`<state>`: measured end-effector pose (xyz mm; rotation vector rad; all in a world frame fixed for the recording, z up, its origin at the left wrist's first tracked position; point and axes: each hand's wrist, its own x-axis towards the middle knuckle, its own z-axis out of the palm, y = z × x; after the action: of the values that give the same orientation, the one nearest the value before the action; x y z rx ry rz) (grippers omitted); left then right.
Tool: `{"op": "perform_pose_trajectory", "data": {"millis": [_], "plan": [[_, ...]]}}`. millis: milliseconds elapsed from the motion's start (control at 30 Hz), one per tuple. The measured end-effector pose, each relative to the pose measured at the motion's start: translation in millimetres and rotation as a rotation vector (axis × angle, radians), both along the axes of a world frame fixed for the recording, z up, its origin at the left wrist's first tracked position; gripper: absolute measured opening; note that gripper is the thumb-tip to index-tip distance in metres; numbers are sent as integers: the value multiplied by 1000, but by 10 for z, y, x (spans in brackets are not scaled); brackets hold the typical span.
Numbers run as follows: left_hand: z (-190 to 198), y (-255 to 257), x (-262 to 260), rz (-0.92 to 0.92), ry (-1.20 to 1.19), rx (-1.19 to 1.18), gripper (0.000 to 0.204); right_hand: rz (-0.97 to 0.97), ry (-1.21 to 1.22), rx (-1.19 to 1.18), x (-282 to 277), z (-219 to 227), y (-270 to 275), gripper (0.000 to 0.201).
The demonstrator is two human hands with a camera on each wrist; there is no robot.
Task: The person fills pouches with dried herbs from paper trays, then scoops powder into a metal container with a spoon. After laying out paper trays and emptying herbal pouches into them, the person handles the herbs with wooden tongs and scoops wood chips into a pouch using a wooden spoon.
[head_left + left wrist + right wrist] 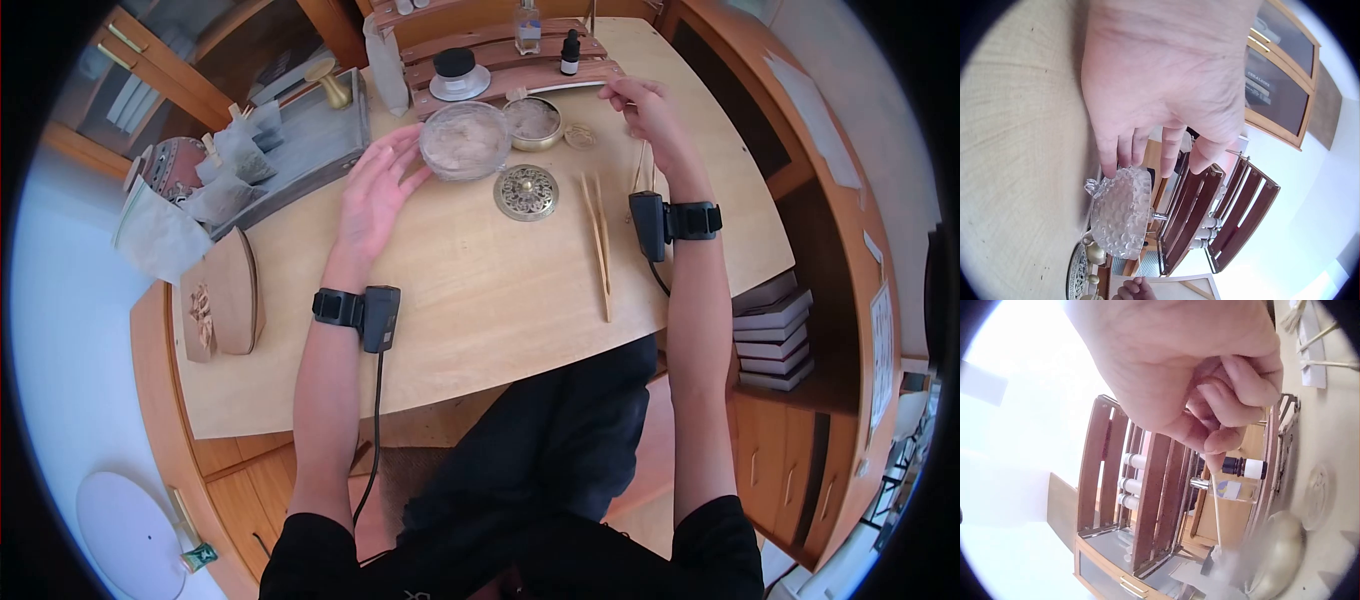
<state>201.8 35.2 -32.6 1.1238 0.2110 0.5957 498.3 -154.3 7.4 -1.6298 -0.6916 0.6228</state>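
Observation:
My left hand (378, 200) is beside a textured glass bowl (465, 142) of pale, powdery material, its fairly straight fingertips right at the bowl's side. In the left wrist view, the bumpy wall of the bowl (1119, 215) shows below those fingers. My right hand (650, 115) has curled fingers and pinches a thin pale stick (1216, 509). The stick's far end has a whitish tip, close over a round brass bowl (533, 125) that holds similar powder. A pierced brass lid (526, 193) lies in front of the two bowls.
Wooden tweezers (600, 245) lie right of the lid, near a small clear disc (580, 136). A slatted wooden rack (500, 60) at the back bears a black-lidded jar (456, 75) and a dropper bottle (570, 52). A grey tray (310, 145) with clipped bags stands left.

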Motion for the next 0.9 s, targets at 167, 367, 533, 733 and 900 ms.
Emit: {"op": "perform_pose_trajectory", "data": {"millis": [167,367,533,733,900], "plan": [[11,-15,-2,1,0,5,45,30,-19,83,-230,58,95,25],[3,-12,12,4,0,6,45,152,-614,106,-311,-76,207,30],[9,-11,10,12,2,-2,46,108,-537,209,-210,-7,134,31],[9,-9,5,8,-4,-11,46,25,-505,197,-193,47,72,34],[-7,2,13,1,-19,-20,44,-33,-562,-2,0,10,10,32]]}}
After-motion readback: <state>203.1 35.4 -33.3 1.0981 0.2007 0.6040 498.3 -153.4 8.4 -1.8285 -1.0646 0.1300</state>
